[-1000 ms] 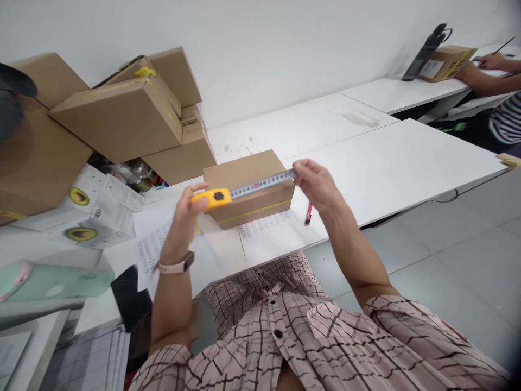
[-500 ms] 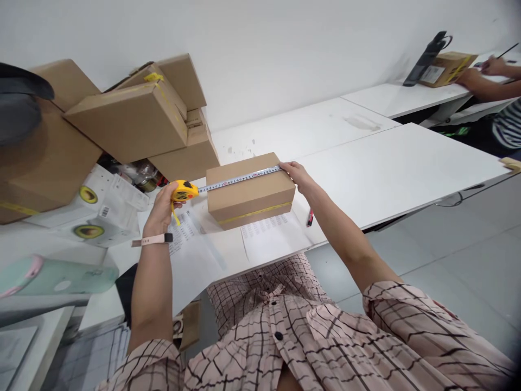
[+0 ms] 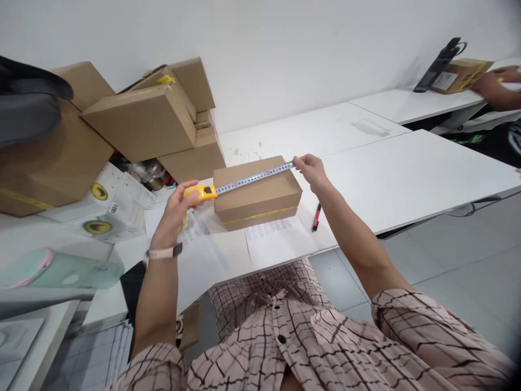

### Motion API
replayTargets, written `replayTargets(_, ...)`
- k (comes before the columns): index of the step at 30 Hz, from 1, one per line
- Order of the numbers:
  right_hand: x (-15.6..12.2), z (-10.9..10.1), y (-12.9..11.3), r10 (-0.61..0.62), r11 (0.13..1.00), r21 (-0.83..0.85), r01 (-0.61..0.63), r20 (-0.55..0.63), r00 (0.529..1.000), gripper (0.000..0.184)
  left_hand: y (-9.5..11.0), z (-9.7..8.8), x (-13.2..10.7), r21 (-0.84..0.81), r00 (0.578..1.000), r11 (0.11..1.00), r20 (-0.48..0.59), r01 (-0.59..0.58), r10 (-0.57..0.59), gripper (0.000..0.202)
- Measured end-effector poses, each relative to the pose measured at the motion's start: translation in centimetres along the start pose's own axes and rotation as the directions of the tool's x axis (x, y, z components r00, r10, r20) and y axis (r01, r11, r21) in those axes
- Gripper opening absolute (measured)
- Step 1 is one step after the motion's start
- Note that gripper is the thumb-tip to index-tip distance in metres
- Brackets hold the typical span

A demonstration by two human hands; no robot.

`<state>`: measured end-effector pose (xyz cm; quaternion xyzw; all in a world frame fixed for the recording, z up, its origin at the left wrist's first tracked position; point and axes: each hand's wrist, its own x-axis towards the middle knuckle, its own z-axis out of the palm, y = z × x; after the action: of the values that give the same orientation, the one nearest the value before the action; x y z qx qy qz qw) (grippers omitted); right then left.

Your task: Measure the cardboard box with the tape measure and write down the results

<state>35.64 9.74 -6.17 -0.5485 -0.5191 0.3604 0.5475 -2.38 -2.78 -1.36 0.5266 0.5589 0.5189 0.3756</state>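
Observation:
A small brown cardboard box [image 3: 260, 198] with a yellow tape strip lies on the white table [image 3: 386, 179] in front of me. My left hand [image 3: 179, 209] grips the yellow tape measure case [image 3: 202, 191] just left of the box. The steel blade [image 3: 254, 178] runs across the box's top. My right hand [image 3: 310, 169] pinches the blade's end at the box's far right corner. Printed paper sheets [image 3: 268, 239] lie under and in front of the box.
A red pen [image 3: 316, 217] lies right of the box. Stacked cardboard boxes [image 3: 142, 122] and white avocado-print cartons [image 3: 106, 209] crowd the left. A mint bottle [image 3: 57, 271] lies at lower left. Another person's hand [image 3: 499, 84] and a box [image 3: 459, 75] are on the far right table.
Both hands lowered the stretched tape from in front of the box onto its top, then shifted slightly right. The camera view also drifted, and the blade now spans the box lid.

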Motion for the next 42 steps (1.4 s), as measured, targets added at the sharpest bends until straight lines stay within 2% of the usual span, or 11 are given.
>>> replayTargets(3,0.9,-0.5,-1.9,-0.127,0.992,0.031,0.126,0.036,0.991,0.032,0.6,2.8,-6.1,0.0,0.945,0.994,0.31,0.108,-0.102,0.064)
replayTargets(6,1.6,1.3,-3.9,-0.182,0.971,-0.103,0.216,0.268,0.946,0.028,-0.3,8.0,-11.6,-0.08,0.729,0.934,0.649,0.348,-0.217,0.067)
replayTargets(8,2.3,3.7,-5.0,-0.145,0.929,-0.248,0.275,0.439,0.887,0.025,-0.8,11.5,-13.5,-0.194,0.675,0.854,0.703,0.483,-0.222,0.065)
replayTargets(11,4.1,7.6,-5.4,-0.102,0.814,-0.449,0.369,0.515,0.851,0.025,-0.7,14.8,-13.1,-0.373,0.763,0.788,0.621,0.49,-0.181,0.062)
replayTargets(14,6.1,10.2,-4.5,-0.08,0.732,-0.557,0.392,0.502,0.861,0.028,-0.1,15.5,-11.0,-0.438,0.827,0.785,0.539,0.437,-0.159,0.065)
replayTargets(27,7.2,10.4,-2.0,-0.058,0.816,-0.47,0.336,0.512,0.857,0.034,-0.3,17.1,-11.3,-0.467,0.839,0.745,0.496,0.477,-0.226,0.064)
replayTargets(31,7.0,7.4,-2.7,-0.221,0.959,-0.084,0.272,0.383,0.897,0.053,0.1,14.9,-12.5,-0.425,0.904,0.837,0.391,0.343,-0.172,0.063)
replayTargets(34,4.5,2.7,-2.1,-0.228,0.974,0.02,0.228,0.122,0.966,0.063,-1.3,11.7,-13.2,-0.367,0.993,0.926,0.105,0.09,-0.055,0.069)
replayTargets(36,1.5,-0.4,-0.8,-0.172,0.983,-0.066,0.173,0.015,0.985,0.066,-2.9,9.4,-12.9,-0.285,0.997,0.958,-0.08,-0.011,-0.012,0.071)
replayTargets(38,-1.9,-2.6,0.9,-0.095,0.973,-0.206,0.104,0.053,0.994,0.067,-4.5,7.8,-11.8,-0.255,0.986,0.967,-0.162,0.005,-0.048,0.071)
replayTargets(42,-6.6,-3.4,2.2,-0.068,0.944,-0.291,0.155,0.29,0.955,0.071,-5.7,6.3,-8.9,-0.28,0.988,0.957,-0.103,0.079,-0.112,0.063)
